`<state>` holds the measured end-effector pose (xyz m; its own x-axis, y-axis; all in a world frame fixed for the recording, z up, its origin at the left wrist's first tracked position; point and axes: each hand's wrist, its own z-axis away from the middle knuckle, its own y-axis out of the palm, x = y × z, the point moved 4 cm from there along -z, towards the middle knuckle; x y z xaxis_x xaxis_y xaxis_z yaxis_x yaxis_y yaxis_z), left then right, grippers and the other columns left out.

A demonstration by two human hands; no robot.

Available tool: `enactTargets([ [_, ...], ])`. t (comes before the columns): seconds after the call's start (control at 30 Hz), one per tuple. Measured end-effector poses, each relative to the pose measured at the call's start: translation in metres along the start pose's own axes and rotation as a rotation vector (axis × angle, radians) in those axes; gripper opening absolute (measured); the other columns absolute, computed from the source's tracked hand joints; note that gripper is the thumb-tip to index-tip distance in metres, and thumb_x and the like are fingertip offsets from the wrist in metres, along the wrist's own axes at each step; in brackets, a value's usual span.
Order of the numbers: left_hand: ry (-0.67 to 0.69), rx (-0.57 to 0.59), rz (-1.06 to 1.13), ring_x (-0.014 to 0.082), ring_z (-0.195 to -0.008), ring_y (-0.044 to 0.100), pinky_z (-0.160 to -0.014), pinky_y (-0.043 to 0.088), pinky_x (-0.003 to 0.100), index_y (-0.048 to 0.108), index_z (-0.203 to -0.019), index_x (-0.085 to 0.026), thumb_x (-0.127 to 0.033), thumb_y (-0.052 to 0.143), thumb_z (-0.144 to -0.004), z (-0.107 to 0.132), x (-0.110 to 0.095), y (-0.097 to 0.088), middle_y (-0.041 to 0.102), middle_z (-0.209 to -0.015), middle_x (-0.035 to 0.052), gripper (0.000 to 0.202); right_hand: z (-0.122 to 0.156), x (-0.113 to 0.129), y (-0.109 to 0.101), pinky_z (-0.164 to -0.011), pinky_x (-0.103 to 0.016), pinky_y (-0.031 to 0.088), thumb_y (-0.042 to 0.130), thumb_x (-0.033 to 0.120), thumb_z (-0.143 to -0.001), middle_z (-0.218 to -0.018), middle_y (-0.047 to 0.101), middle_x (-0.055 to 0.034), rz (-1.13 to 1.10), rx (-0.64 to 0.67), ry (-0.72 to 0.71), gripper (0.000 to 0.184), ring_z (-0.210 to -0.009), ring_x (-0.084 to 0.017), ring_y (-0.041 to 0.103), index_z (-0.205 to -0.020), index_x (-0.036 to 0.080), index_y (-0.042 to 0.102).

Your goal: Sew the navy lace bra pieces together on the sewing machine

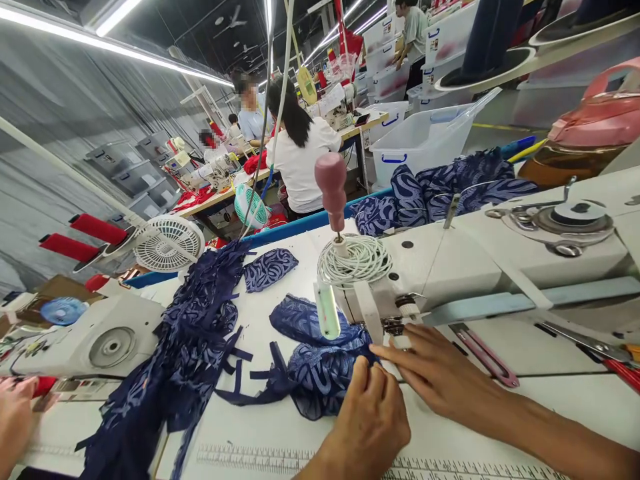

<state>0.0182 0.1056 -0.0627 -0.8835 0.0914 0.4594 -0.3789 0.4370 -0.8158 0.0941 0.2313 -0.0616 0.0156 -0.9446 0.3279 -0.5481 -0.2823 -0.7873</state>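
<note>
My left hand [373, 417] is closed, its fingertips pinching the edge of a navy lace fabric piece [320, 380] on the white sewing table. My right hand [445, 370] lies flat with fingers stretched out, the fingertips on the table beside the fabric's edge and the presser foot [393, 327] of the sewing machine [450, 247]. A narrow navy strip [270, 383] trails left from the fabric. Beyond it lies a separate patterned piece [270, 270]. The fabric under the machine head is partly hidden by the head and my fingers.
A long heap of navy pieces [195, 327] hangs over the table on the left. A pink-handled screwdriver [331, 190] stands in a coil of pale cord [367, 263] on the machine. Scissors [580, 340] and pink thread snips [485, 353] lie right. A co-worker's hand [17, 413] shows far left.
</note>
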Motion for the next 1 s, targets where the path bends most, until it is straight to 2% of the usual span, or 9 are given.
enactTargets([
  [0.13, -0.084, -0.003, 0.112, 0.0216, -0.091, 0.061, -0.097, 0.047, 0.041, 0.067, -0.113, -0.006, -0.013, 0.055, -0.093, 0.000, 0.006, 0.002, 0.068, -0.102, 0.0120, 0.025, -0.003, 0.009, 0.007, -0.083, -0.037, 0.040, 0.044, 0.008, -0.092, -0.083, 0.066, -0.0016, 0.022, -0.035, -0.061, 0.032, -0.081, -0.020, 0.056, -0.111, 0.021, 0.066],
  [0.2, -0.152, -0.031, 0.305, 0.0226, -0.092, 0.062, -0.097, 0.047, 0.044, 0.066, -0.112, -0.010, -0.034, 0.056, -0.098, 0.001, 0.021, 0.005, 0.069, -0.101, 0.0107, 0.029, -0.001, 0.013, 0.010, -0.089, -0.039, 0.039, 0.046, 0.007, -0.090, -0.087, 0.067, -0.0017, 0.041, -0.037, -0.071, 0.029, -0.084, -0.020, 0.058, -0.106, 0.020, 0.066],
  [0.27, -0.190, -0.021, 0.474, 0.0268, -0.104, 0.063, -0.099, 0.048, 0.047, 0.065, -0.112, -0.014, -0.058, 0.050, -0.097, 0.004, 0.039, 0.011, 0.070, -0.111, 0.0126, 0.049, 0.002, 0.014, 0.013, -0.095, -0.041, 0.037, 0.049, 0.008, -0.089, -0.089, 0.067, -0.0017, 0.054, -0.032, -0.060, 0.025, -0.086, -0.019, 0.059, -0.101, 0.020, 0.066],
  [0.33, -0.215, 0.025, 0.540, 0.0295, -0.116, 0.061, -0.099, 0.047, 0.048, 0.063, -0.117, -0.015, -0.069, 0.044, -0.096, 0.007, 0.055, 0.020, 0.068, -0.124, 0.0139, 0.061, 0.004, 0.014, 0.014, -0.097, -0.041, 0.036, 0.049, 0.008, -0.089, -0.089, 0.067, -0.0016, 0.069, -0.024, -0.053, 0.025, -0.087, -0.019, 0.059, -0.104, 0.020, 0.066],
  [0.43, -0.241, 0.083, 0.562, 0.0282, -0.114, 0.063, -0.104, 0.043, 0.053, 0.057, -0.130, -0.017, -0.067, 0.038, -0.099, 0.015, 0.069, 0.030, 0.067, -0.131, 0.0111, 0.062, 0.006, 0.014, 0.013, -0.095, -0.041, 0.035, 0.045, 0.009, -0.092, -0.090, 0.068, -0.0017, 0.081, -0.027, -0.067, 0.033, -0.086, -0.019, 0.059, -0.117, 0.018, 0.064],
  [0.57, -0.254, 0.108, 0.574, 0.0293, -0.115, 0.063, -0.113, 0.033, 0.060, 0.052, -0.141, -0.021, -0.068, 0.038, -0.098, 0.022, 0.071, 0.035, 0.066, -0.136, 0.0093, 0.065, 0.005, 0.014, 0.011, -0.095, -0.041, 0.034, 0.042, 0.010, -0.096, -0.091, 0.068, -0.0024, 0.072, -0.041, -0.070, 0.032, -0.087, -0.020, 0.059, -0.117, 0.017, 0.065],
  [0.67, -0.233, 0.102, 0.561, 0.0291, -0.113, 0.065, -0.115, 0.030, 0.061, 0.056, -0.138, -0.024, -0.067, 0.038, -0.099, 0.022, 0.069, 0.035, 0.065, -0.138, 0.0082, 0.060, 0.004, 0.014, 0.010, -0.094, -0.042, 0.034, 0.040, 0.012, -0.098, -0.090, 0.069, -0.0032, 0.095, -0.041, -0.074, 0.031, -0.084, -0.020, 0.058, -0.116, 0.017, 0.065],
  [0.87, -0.220, 0.119, 0.573, 0.0293, -0.109, 0.065, -0.114, 0.031, 0.063, 0.060, -0.135, -0.021, -0.067, 0.031, -0.100, 0.020, 0.070, 0.037, 0.066, -0.137, 0.0103, 0.064, -0.002, 0.018, 0.008, -0.097, -0.043, 0.036, 0.032, 0.005, -0.100, -0.096, 0.072, -0.0013, 0.153, -0.107, -0.149, 0.039, -0.080, -0.018, 0.060, -0.112, 0.021, 0.066],
  [1.0, -0.256, 0.134, 0.616, 0.0289, -0.106, 0.066, -0.116, 0.025, 0.066, 0.060, -0.134, -0.022, -0.067, 0.028, -0.100, 0.022, 0.070, 0.039, 0.066, -0.136, 0.0090, 0.065, -0.006, 0.024, 0.001, -0.084, -0.035, 0.043, 0.030, -0.001, -0.097, -0.098, 0.074, -0.0011, 0.147, -0.148, -0.195, 0.041, -0.076, -0.015, 0.062, -0.103, 0.019, 0.065],
])
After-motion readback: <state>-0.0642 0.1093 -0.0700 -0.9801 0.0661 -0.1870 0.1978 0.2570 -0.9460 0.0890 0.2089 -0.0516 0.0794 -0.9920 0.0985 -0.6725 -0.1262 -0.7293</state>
